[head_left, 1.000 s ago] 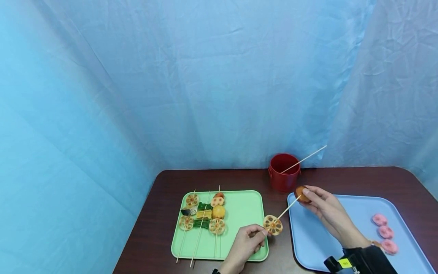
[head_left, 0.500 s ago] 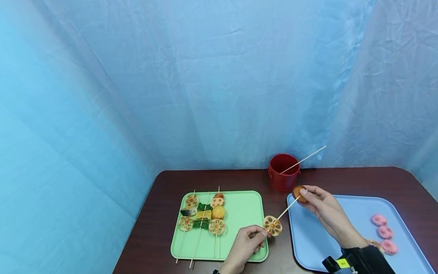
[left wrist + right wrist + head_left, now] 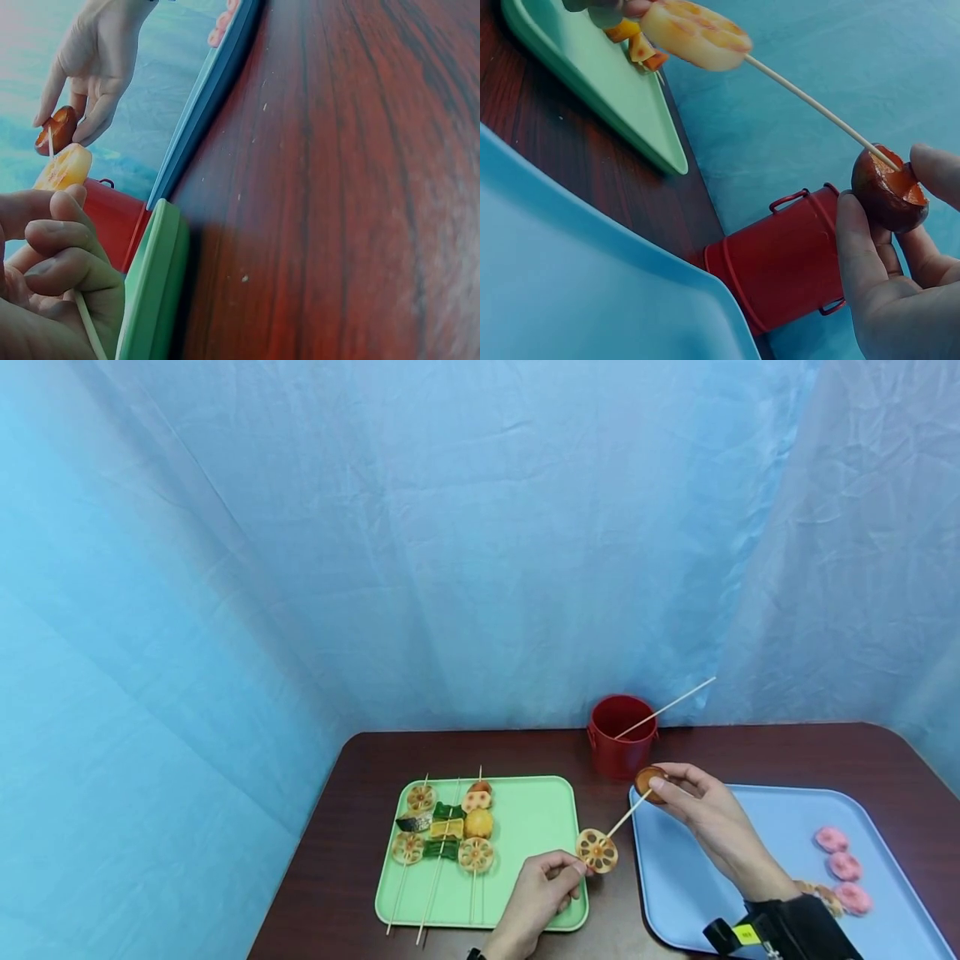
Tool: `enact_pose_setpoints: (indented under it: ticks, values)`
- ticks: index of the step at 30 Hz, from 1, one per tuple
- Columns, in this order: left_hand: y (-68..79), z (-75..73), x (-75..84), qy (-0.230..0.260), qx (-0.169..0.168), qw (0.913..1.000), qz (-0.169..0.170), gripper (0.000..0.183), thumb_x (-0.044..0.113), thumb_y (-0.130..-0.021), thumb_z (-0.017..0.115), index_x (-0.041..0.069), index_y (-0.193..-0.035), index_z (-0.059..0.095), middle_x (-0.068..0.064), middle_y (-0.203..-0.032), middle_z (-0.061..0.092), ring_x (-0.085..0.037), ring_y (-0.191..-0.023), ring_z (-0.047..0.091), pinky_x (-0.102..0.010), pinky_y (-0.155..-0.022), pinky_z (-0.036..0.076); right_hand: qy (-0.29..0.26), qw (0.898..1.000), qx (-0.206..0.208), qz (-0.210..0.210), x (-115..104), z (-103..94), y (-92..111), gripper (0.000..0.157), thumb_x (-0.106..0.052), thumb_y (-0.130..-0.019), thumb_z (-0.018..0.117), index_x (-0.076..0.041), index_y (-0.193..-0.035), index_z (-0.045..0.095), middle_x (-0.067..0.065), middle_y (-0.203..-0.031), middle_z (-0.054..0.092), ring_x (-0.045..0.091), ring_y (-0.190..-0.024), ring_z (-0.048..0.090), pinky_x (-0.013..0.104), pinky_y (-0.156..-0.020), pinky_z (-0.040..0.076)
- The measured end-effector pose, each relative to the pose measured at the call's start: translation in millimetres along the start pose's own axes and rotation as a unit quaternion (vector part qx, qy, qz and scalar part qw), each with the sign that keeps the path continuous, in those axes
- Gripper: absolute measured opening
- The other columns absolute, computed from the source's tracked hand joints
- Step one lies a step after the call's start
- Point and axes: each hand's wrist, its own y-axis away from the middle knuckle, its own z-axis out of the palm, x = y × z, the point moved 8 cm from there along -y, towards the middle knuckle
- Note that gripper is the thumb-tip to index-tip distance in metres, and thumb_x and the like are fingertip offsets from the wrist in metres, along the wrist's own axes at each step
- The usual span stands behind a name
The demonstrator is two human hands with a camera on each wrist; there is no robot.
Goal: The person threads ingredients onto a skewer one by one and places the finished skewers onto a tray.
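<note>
My left hand (image 3: 542,893) grips a bamboo skewer (image 3: 628,814) just below a lotus root slice (image 3: 597,852) threaded on it; in the left wrist view the skewer's lower end (image 3: 88,322) comes out under the curled fingers. My right hand (image 3: 712,822) pinches a shiny brown dome-shaped piece, like a mushroom cap (image 3: 885,199), between thumb and fingers. The skewer's far end meets the carved orange face of that piece. Both hands are raised, the left over the green tray's (image 3: 528,814) right edge, the right above the blue tray's (image 3: 738,852) far left corner.
Three loaded skewers (image 3: 447,829) with lotus, green and yellow pieces lie on the green tray. Pink rings (image 3: 845,867) and a tan piece (image 3: 823,897) sit on the blue tray. Behind stands a red bucket (image 3: 622,756) with one bare skewer (image 3: 678,700) leaning out.
My right hand has shifted slightly left with the brown piece, bringing it a little nearer the lotus slice. The left hand has barely moved.
</note>
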Motion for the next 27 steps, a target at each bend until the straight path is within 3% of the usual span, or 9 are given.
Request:
enact_pose_setpoints:
  ticks: [10,27]
  values:
    - [1.0,3.9,5.9,0.016,0.009,0.9995,0.025,0.024,0.017,-0.087,0.066,-0.007,-0.091,0.069,0.003,-0.061,0.051,-0.002,-0.046,0.036,-0.015,-0.042,0.027,0.059,0.998,-0.003,-0.005,2,9.2,3,0.063,-0.041,-0.09,0.063,0.003,-0.133,0.047,0.012,-0.118,0.06,0.01,-0.096,0.063,0.031,-0.085,0.052]
    - [-0.7,5.1,6.7,0.027,0.024,0.9987,0.036,0.022,0.017,-0.087,0.067,-0.005,-0.091,0.072,0.002,-0.061,0.052,-0.001,-0.045,0.035,-0.015,-0.041,0.026,0.058,0.998,0.011,0.012,15,23.1,4,0.057,-0.039,-0.088,0.067,0.004,-0.121,0.052,0.013,-0.111,0.064,0.012,-0.093,0.064,0.039,-0.086,0.051]
